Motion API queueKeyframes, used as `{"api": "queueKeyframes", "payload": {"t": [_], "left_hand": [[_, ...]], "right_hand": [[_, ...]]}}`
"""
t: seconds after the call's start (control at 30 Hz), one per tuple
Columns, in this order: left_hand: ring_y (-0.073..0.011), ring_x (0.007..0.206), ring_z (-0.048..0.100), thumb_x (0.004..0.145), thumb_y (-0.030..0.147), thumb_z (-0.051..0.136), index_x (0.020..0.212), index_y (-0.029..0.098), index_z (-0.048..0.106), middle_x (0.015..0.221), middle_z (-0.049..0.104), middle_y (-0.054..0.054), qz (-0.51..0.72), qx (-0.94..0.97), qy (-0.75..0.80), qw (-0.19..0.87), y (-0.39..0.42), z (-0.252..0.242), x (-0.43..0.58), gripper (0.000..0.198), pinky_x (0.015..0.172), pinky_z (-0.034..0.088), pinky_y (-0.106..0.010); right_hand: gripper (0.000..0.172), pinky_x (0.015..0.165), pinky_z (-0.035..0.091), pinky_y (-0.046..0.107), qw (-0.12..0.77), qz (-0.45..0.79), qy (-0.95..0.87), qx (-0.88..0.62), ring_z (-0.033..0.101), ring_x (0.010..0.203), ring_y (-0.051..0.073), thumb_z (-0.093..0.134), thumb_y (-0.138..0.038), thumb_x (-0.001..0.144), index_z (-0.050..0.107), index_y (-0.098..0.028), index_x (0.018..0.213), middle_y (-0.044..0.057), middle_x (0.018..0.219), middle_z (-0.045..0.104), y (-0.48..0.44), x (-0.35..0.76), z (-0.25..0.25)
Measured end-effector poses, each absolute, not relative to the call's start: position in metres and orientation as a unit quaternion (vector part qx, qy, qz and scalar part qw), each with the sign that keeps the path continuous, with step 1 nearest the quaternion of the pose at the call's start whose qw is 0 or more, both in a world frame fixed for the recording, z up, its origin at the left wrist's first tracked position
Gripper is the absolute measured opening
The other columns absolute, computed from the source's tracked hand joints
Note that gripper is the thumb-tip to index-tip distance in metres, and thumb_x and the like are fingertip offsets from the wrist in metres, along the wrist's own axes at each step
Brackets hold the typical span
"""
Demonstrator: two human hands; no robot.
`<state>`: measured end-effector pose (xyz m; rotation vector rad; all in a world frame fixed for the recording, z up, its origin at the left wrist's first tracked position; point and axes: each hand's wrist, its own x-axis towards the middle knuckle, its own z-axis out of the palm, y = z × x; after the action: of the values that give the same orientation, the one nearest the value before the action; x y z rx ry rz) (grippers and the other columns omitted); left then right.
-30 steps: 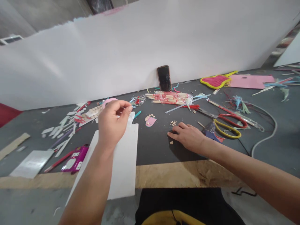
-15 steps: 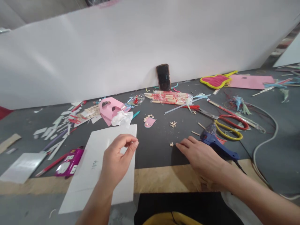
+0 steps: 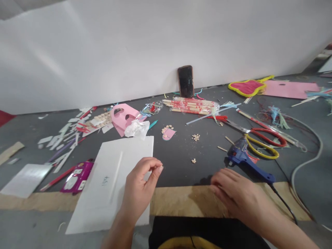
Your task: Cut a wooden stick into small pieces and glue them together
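My left hand (image 3: 142,185) hovers over the right edge of a white board (image 3: 111,166), thumb and forefinger pinched together. Whatever lies between those fingertips is too small to name. To the right, my right hand (image 3: 234,192) is at the table's front edge with its fingers curled together, their inner side hidden. Ahead of it lie a small cluster of pale bead-like bits (image 3: 193,160) and a larger scatter of the same bits (image 3: 195,137). A small pink rounded piece (image 3: 169,134) rests farther back, with pale bits along its upper left rim.
A blue glue gun (image 3: 249,164) with a cord lies right of my right hand, beside red-and-yellow-handled scissors (image 3: 267,136). Behind are wrapped sticks (image 3: 192,105) and an upright phone (image 3: 186,82). A pink cutout (image 3: 124,116), crumpled tissue (image 3: 137,129) and purple packet (image 3: 77,176) lie left.
My right hand has pulled back from the small cluster toward the table's front edge, its fingers curling. My left hand stays pinched and sits slightly lower and farther right. The view has shifted a little.
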<state>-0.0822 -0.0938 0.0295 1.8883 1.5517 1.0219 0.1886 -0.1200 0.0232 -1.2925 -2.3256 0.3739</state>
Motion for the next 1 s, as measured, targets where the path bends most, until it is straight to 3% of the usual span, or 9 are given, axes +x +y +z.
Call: {"api": "queueKeyframes", "payload": {"t": [0.17,0.33,0.5,0.6,0.77,0.87,1.0], "left_hand": [[-0.0126,0.089,0.06,0.09,0.021,0.052,0.085,0.023,0.059,0.091,0.063,0.0,0.359,0.695,0.563,0.266,-0.096,0.022,-0.069,0.009,0.077,0.046,-0.022],[-0.0119,0.086,0.061,0.09,0.021,0.051,0.083,0.023,0.058,0.091,0.064,-0.001,0.34,0.704,0.554,0.285,-0.098,0.018,-0.056,0.009,0.076,0.046,-0.021],[-0.0135,0.087,0.06,0.088,0.023,0.053,0.083,0.023,0.061,0.092,0.064,-0.002,0.353,0.688,0.549,0.318,-0.099,0.017,-0.049,0.009,0.076,0.045,-0.022],[-0.0125,0.08,0.057,0.087,0.027,0.057,0.083,0.022,0.063,0.088,0.063,-0.001,0.371,0.621,0.553,0.413,-0.099,0.016,-0.04,0.008,0.072,0.043,-0.023],[-0.0082,0.065,0.05,0.079,0.032,0.069,0.078,0.02,0.064,0.077,0.062,0.001,0.419,0.383,0.498,0.656,-0.1,0.015,-0.021,0.013,0.065,0.039,-0.021],[-0.0071,0.061,0.05,0.073,0.03,0.075,0.076,0.019,0.063,0.071,0.061,0.002,0.452,0.279,0.435,0.727,-0.1,0.017,-0.015,0.017,0.064,0.039,-0.021],[-0.0069,0.06,0.051,0.07,0.025,0.078,0.075,0.017,0.064,0.07,0.061,0.001,0.465,0.24,0.409,0.747,-0.101,0.019,-0.015,0.017,0.063,0.039,-0.021]], "right_hand": [[0.032,0.05,0.036,0.023,0.309,0.059,-0.718,-0.621,0.044,0.047,0.011,0.042,-0.033,0.095,0.041,-0.023,0.065,-0.004,0.055,0.042,-0.142,0.216,0.029],[0.033,0.051,0.036,0.024,0.324,0.023,-0.644,-0.692,0.045,0.046,0.011,0.041,-0.036,0.095,0.038,-0.024,0.064,-0.002,0.058,0.049,-0.159,0.232,0.019],[0.021,0.059,0.042,0.027,0.303,-0.042,-0.697,-0.648,0.056,0.061,0.017,0.042,-0.035,0.094,0.049,-0.023,0.078,0.003,0.07,0.056,-0.154,0.253,0.005],[0.022,0.07,0.046,0.034,0.264,-0.117,-0.712,-0.641,0.058,0.074,0.024,0.043,-0.037,0.093,0.055,-0.019,0.091,0.009,0.081,0.062,-0.147,0.264,-0.001],[0.043,0.082,0.046,0.045,0.174,-0.167,-0.719,-0.652,0.057,0.09,0.031,0.039,-0.045,0.093,0.057,-0.013,0.116,0.015,0.104,0.063,-0.133,0.268,-0.008],[0.05,0.078,0.05,0.044,0.144,-0.159,-0.732,-0.647,0.059,0.091,0.031,0.034,-0.046,0.094,0.055,-0.01,0.12,0.017,0.107,0.062,-0.123,0.267,-0.011],[0.05,0.068,0.053,0.038,0.166,-0.164,-0.715,-0.659,0.063,0.084,0.028,0.03,-0.046,0.095,0.057,-0.011,0.117,0.014,0.1,0.062,-0.115,0.268,-0.016]]}}
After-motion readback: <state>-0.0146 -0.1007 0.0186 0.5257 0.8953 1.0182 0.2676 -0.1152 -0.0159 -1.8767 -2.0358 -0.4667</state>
